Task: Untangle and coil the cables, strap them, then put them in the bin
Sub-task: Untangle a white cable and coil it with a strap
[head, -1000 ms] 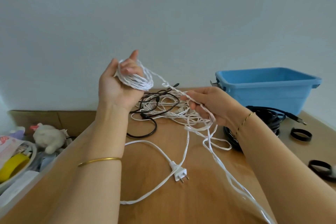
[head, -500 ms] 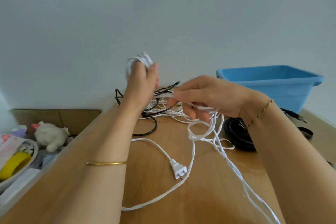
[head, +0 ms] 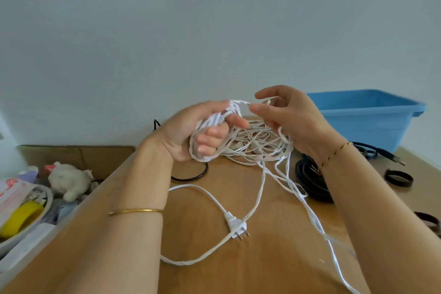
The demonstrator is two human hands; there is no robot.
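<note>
My left hand (head: 191, 131) is closed around a coil of thin white cable (head: 223, 114) wound over its fingers, held above the wooden table (head: 274, 258). Just to its right, my right hand (head: 293, 119) pinches a loose strand of the same cable, which loops down past my wrist. A tangle of white cable (head: 257, 148) lies on the table behind both hands. A thicker white cord with a two-pin plug (head: 236, 225) runs across the table in front. The blue bin (head: 367, 114) stands at the back right.
A coiled black cable (head: 310, 179) lies under my right forearm, and another black cable (head: 191, 174) curves beside my left wrist. Black straps (head: 398, 178) lie at the right edge. Left of the table sits a box of clutter with a white plush toy (head: 69, 180).
My left hand has dropped from its raised position and turned palm inward with the coil. My right hand has risen to the coil, bringing a strand of cable to it.
</note>
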